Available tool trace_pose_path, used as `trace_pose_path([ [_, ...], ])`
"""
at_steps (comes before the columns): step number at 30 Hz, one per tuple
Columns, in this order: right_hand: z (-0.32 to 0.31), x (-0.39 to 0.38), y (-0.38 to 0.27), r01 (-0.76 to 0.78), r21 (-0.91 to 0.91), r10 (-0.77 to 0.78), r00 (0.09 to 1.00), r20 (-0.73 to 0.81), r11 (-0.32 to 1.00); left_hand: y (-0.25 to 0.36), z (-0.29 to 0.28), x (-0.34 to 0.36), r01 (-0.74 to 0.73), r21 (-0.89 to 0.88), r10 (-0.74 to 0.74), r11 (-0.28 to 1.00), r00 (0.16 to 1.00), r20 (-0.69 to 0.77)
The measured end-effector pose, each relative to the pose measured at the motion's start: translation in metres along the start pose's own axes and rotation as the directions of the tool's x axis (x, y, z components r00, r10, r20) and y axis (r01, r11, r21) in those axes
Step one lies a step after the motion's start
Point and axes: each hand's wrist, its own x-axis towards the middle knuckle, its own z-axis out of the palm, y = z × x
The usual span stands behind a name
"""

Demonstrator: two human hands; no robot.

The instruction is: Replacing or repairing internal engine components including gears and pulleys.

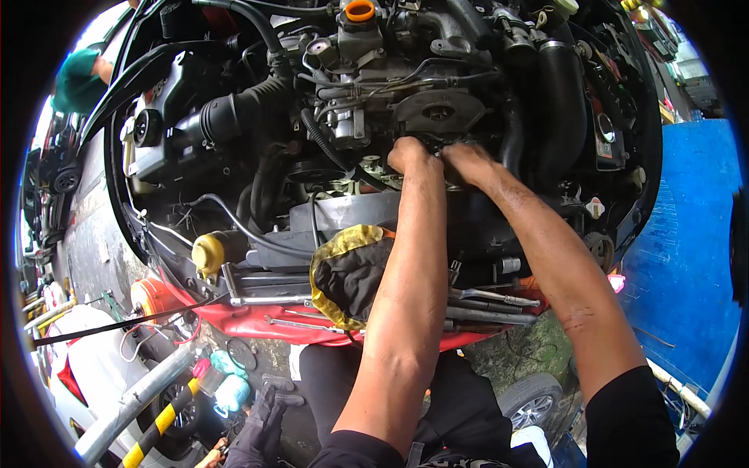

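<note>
Both my arms reach forward into an open engine bay, to the front of the engine. My left hand is curled closed just below a round dark metal disc; what its fingers hold, if anything, is hidden. Close on its right, my right hand reaches into the same gap. Its fingers are blurred and partly out of sight among the dark parts. A ribbed black hose runs down left of my hands.
Hand tools, among them a ratchet wrench, lie along the front edge on a red cover. A black and yellow cloth cap sits beside my left forearm. A thick black hose stands at right. Another person's green sleeve shows at left.
</note>
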Motion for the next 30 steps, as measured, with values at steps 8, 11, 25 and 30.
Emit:
trace_pose_path([
  [8, -0.031, -0.002, -0.047, 0.175, -0.73, -0.05, 0.981, 0.189, 0.661, -0.001, 0.003, 0.009, 0.092, -0.191, -0.089, 0.977, 0.996, 0.025],
  [11, -0.024, -0.004, -0.033, 0.206, -0.718, -0.139, 0.978, 0.152, 0.665, -0.005, 0.002, 0.021, 0.129, -0.157, -0.116, 0.979, 0.989, 0.088],
  [25, -0.02, -0.004, -0.024, 0.177, -0.71, -0.133, 0.984, 0.118, 0.681, -0.015, 0.0, 0.035, 0.139, -0.129, -0.127, 0.982, 0.987, 0.102],
  [30, -0.017, -0.004, -0.019, 0.207, -0.702, -0.202, 0.975, 0.091, 0.682, -0.017, 0.001, 0.046, 0.086, 0.054, -0.087, 0.995, 0.996, 0.019],
])
